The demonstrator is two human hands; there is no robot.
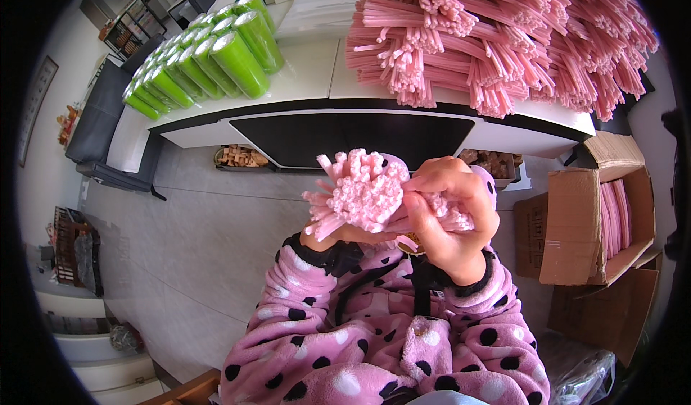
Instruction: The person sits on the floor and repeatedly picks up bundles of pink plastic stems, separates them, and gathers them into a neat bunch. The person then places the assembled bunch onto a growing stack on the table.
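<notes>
A bundle of pink chenille stems [370, 194] is held up in front of my chest, its cut ends facing the camera. My left hand [323, 240] is around it from below, mostly hidden by the stems. My right hand [456, 211] pinches at the bundle's right side between thumb and forefinger. In its curled fingers is a second, smaller bunch of pink stems [451, 213]. Whether the two bunches are joined behind the fingers cannot be seen.
Beyond my hands is a white cabinet [307, 78] bearing a large pile of pink chenille stems [459, 38] and several green plastic-wrapped rolls [237, 62]. An open cardboard box [572, 232] with more pink stems stands at right. A dark armchair [110, 119] stands at left.
</notes>
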